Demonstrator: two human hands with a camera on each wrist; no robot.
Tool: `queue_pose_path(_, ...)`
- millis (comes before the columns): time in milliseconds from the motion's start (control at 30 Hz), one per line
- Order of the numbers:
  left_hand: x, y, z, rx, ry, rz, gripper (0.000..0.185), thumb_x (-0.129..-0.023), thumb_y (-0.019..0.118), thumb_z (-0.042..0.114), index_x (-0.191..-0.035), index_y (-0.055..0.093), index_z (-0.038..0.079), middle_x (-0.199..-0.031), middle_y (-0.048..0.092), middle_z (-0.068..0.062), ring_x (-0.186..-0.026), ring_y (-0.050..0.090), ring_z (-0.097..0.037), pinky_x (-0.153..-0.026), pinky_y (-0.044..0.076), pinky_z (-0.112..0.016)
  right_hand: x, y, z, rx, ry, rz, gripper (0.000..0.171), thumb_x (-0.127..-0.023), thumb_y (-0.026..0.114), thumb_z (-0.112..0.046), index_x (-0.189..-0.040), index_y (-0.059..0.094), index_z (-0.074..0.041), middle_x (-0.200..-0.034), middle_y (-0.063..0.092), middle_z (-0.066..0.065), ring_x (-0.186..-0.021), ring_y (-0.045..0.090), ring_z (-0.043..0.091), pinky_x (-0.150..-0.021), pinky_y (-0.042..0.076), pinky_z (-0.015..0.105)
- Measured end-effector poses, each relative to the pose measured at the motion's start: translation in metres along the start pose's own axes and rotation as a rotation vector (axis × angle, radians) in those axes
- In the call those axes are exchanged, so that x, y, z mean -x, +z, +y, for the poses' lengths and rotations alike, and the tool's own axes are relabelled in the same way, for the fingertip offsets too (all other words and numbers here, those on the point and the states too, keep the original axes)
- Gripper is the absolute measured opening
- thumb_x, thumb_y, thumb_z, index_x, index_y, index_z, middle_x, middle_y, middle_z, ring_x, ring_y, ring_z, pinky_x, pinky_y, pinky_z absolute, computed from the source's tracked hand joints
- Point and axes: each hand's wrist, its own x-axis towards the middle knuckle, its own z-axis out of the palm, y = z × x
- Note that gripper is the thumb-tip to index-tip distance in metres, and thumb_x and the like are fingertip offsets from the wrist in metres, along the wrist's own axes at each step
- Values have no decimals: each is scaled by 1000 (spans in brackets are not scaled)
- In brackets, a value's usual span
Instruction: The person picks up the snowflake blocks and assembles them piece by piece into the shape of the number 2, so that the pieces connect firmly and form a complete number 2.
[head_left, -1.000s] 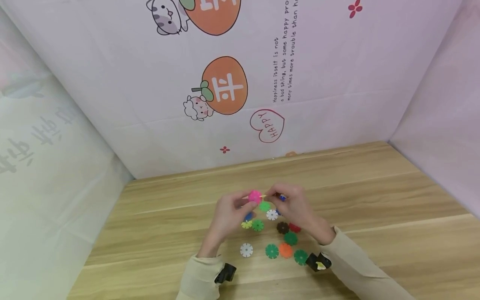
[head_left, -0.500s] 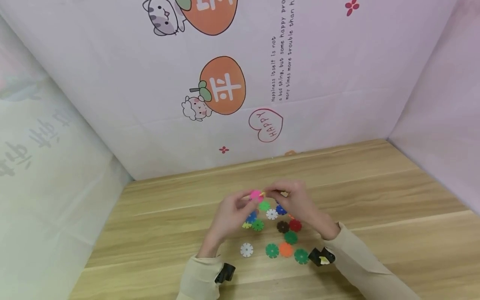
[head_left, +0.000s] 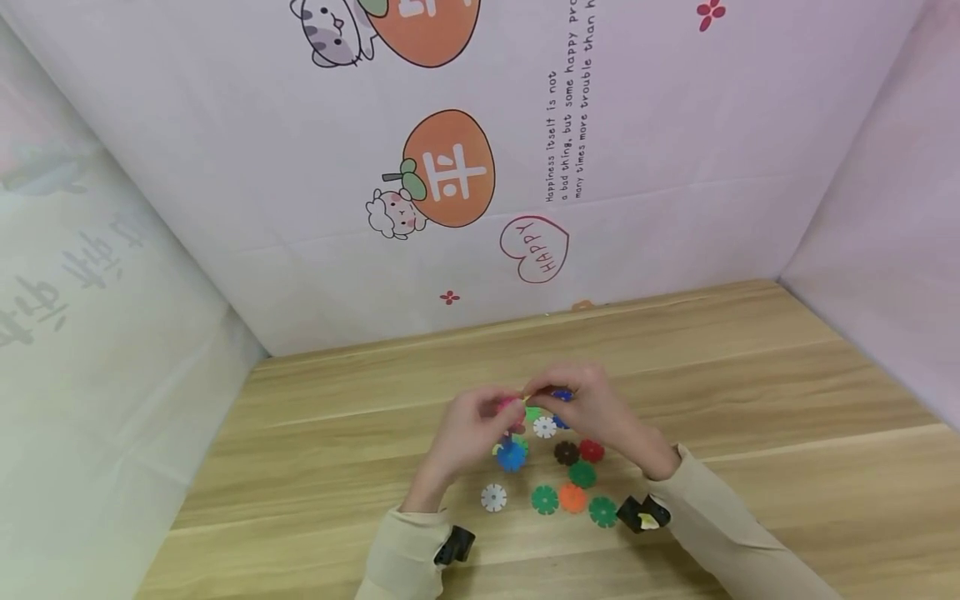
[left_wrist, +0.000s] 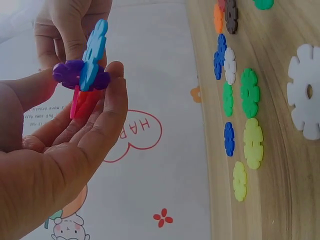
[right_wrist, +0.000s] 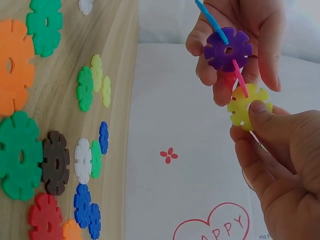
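My left hand (head_left: 504,406) pinches a small cluster of slotted plastic discs: a purple disc (left_wrist: 67,74) with a blue disc (left_wrist: 95,50) and a pink disc (left_wrist: 82,102) pushed into its slots. In the right wrist view the purple disc (right_wrist: 227,49) faces the camera. My right hand (head_left: 542,392) pinches a yellow disc (right_wrist: 248,106) between thumb and fingers. The yellow disc's edge meets the lower end of the pink disc (right_wrist: 240,80). Both hands hover just above the wooden table (head_left: 750,400).
Loose discs lie on the table under and in front of the hands: white (head_left: 492,498), green (head_left: 543,500), orange (head_left: 572,497), green (head_left: 602,512), brown (head_left: 566,452), red (head_left: 592,451). Printed pink walls (head_left: 637,125) stand behind and at both sides.
The cluster has turned in my left hand: the pink disc no longer faces up and the blue disc now shows below the fingers. My right hand stays against it.
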Motion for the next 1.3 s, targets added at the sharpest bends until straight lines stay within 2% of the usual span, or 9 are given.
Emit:
queue_pose_path(100,0,0,0,5,-1,7,24,-90,56,22,-105,63,4,-83,64,-12,-73,64,-20,-60,54,-28,-1,1,0,-23,-6,-2,21,-62,73,15,-76,68,0,-75,67,11,-65,64,20,-57,54,26)
queue_pose_path(233,1,-1,0,-29,-10,19,23,-90,56,23,-104,64,7,-79,65,-7,-70,63,-18,-59,54,-27,-1,1,-1,-42,-1,-15,20,-65,73,12,-77,69,-2,-76,68,8,-67,65,16,-60,53,22)
queue_pose_path(400,1,-4,2,-39,-3,28,25,-89,56,26,-102,65,6,-81,65,-11,-70,63,-20,-60,54,-28,2,1,2,-28,56,-14,18,-69,73,6,-83,68,-5,-81,68,4,-69,63,11,-61,53,21)
queue_pose_path(533,1,-8,4,15,-33,28,26,-89,57,26,-102,64,5,-82,65,-9,-74,64,-24,-62,54,-29,5,1,5,44,160,5,20,-69,74,5,-86,68,-4,-83,68,5,-68,62,10,-60,53,22)
queue_pose_path(633,5,-10,15,54,-55,26,25,-90,56,21,-104,63,2,-83,65,-8,-77,64,-30,-65,54,-30,8,0,10,105,232,-6,20,-69,74,3,-87,67,-3,-83,68,8,-67,63,11,-58,53,23)
queue_pose_path(767,10,-12,29,48,-52,25,23,-91,53,14,-105,61,-3,-84,65,-12,-78,63,-33,-65,54,-32,13,0,16,123,340,-52,19,-72,73,2,-89,66,-3,-86,67,13,-68,64,16,-59,54,25)
queue_pose_path(1000,0,-9,3,54,-58,33,25,-90,56,21,-104,63,2,-86,66,-13,-75,64,-24,-64,54,-30,25,1,33,166,554,-176,18,-74,71,-4,-91,65,-2,-88,66,13,-75,62,22,-63,53,28)
queue_pose_path(1133,-1,-8,0,78,-55,38,28,-89,57,24,-103,63,0,-85,65,-14,-72,64,-19,-65,54,-29,31,1,42,195,664,-251,18,-73,72,-6,-89,65,-1,-86,65,11,-75,61,23,-63,53,30)
queue_pose_path(1300,-1,-8,0,108,-61,39,28,-89,57,23,-103,62,-1,-84,64,-16,-71,64,-19,-66,55,-31,34,2,47,236,793,-346,25,-71,75,-12,-92,64,-4,-85,63,5,-77,59,18,-67,51,31)
